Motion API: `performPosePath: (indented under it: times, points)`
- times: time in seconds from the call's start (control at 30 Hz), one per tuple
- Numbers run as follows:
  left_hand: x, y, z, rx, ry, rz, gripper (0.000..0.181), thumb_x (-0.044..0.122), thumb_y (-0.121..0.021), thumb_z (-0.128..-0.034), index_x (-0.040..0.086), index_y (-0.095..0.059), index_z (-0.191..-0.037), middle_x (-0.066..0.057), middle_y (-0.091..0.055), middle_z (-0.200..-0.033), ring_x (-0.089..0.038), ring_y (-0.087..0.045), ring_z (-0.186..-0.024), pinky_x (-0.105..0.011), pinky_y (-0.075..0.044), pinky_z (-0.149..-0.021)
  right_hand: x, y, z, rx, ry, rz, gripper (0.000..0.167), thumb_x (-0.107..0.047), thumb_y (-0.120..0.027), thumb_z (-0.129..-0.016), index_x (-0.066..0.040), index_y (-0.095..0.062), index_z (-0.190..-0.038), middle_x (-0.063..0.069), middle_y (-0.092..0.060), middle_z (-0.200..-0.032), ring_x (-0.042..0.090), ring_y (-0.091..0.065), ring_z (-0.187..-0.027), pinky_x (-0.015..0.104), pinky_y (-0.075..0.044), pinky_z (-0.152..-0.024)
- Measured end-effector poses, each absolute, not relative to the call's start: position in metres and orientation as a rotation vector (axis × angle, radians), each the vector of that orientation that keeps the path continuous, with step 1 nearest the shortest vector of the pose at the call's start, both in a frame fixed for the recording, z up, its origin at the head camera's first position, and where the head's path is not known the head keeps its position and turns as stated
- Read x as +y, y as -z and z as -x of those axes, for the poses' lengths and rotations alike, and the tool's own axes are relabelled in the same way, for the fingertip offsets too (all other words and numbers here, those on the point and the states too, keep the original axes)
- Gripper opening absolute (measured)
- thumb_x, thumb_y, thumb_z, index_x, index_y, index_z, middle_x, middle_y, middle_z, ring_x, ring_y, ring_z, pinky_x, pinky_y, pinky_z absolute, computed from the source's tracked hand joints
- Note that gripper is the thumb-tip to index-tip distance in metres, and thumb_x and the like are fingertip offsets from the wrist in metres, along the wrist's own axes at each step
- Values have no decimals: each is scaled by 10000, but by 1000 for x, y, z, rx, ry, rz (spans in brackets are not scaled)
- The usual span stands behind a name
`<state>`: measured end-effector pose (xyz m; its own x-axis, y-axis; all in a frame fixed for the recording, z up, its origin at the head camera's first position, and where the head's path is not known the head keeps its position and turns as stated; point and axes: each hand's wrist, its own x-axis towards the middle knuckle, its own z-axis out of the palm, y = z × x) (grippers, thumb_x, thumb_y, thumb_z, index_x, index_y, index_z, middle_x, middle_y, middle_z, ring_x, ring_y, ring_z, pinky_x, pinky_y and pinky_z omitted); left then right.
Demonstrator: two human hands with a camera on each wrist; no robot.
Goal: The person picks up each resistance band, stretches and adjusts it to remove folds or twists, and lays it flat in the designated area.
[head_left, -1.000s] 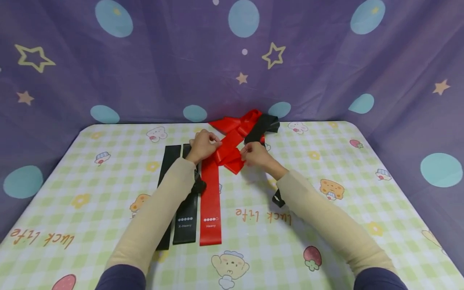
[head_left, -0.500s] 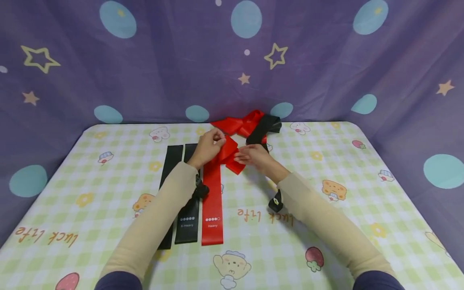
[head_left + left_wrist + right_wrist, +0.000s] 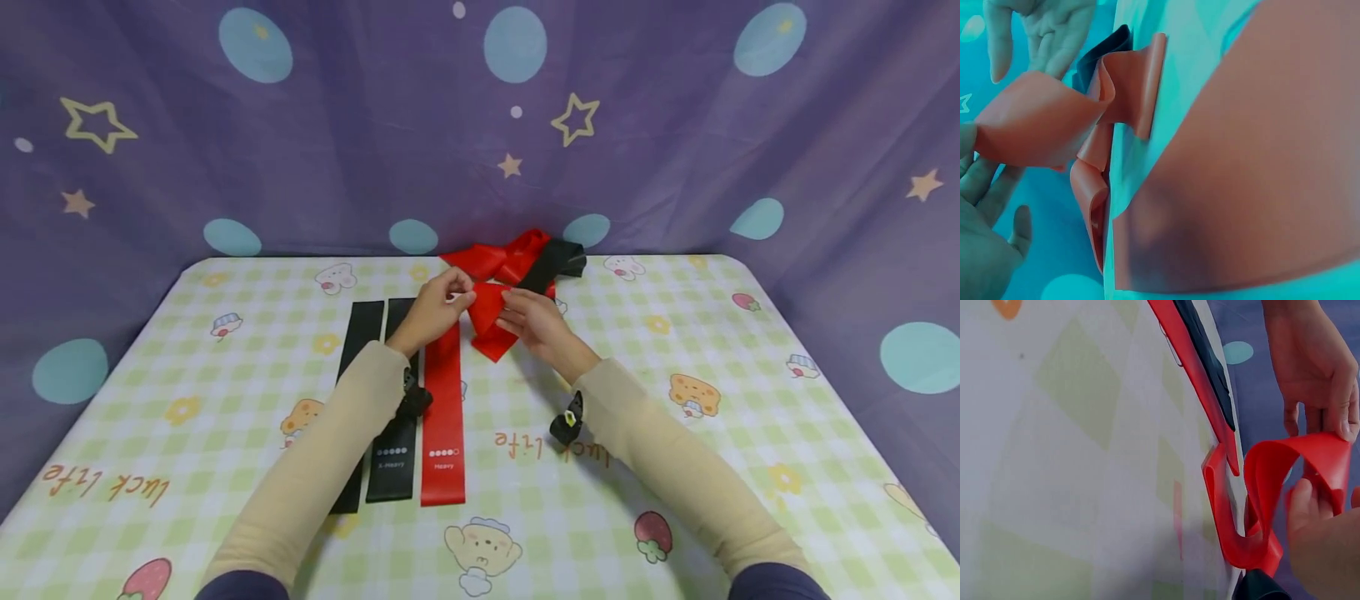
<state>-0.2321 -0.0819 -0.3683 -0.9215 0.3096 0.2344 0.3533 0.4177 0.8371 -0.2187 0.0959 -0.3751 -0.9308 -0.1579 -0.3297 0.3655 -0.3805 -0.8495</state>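
The left hand (image 3: 435, 308) pinches a wide, glossy red band (image 3: 486, 305); the loosely spread right hand (image 3: 540, 323) touches it. It bends between them near the green-checked tabletop's (image 3: 555, 521) far edge.

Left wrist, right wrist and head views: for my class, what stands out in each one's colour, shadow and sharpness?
Left wrist: strong cyan cast, the lifted red fold looking brownish-orange, a dark shadow on the flat red strip; right wrist: truer reds, but the tablecloth pattern is soft-edged; head: fairly even light, soft shadow under the right sleeve.
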Motion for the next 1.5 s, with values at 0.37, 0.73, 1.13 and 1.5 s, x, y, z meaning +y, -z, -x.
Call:
performPosePath:
  times: [0.37,0.73,1.13,1.5]
  points:
    - [-74,376,223,-2620,1669,552,157,99,-536,-959,22,-525,-1096,-162,-614,-763,-158,-400,-549,-226,-343,-527,100,367,216,1496,2514,-179,181,24,-509,-919,-127,-536,-825,-69,-646,-672,75,-587,-611,201,-497,-644]
    - [-67,381,215,-2658,1718,618,359,123,-542,-967,46,-430,-1299,-208,-683,-907,-265,-599,-684,-247,-512,-661,104,363,218,1640,2331,-202,97,-46,-570,-915,-127,-517,-907,-80,-586,-706,95,-487,-634,208,-434,-647]
    - [-59,384,211,-2562,2008,577,335,158,-602,-934,-14,-547,-1217,-222,-668,-1044,-110,-648,-779,-245,-550,-751,106,352,218,1744,2326,-169,112,-39,-591,-907,-116,-516,-877,-57,-556,-740,88,-500,-590,195,-487,-588]
    - [-49,384,207,-2502,2251,493,439,146,-567,-944,42,-445,-1353,8,-664,-798,-108,-613,-676,-236,-541,-718,108,340,221,1798,2317,-152,99,-34,-592,-902,-111,-533,-887,-24,-535,-842,104,-575,-695,195,-531,-643]
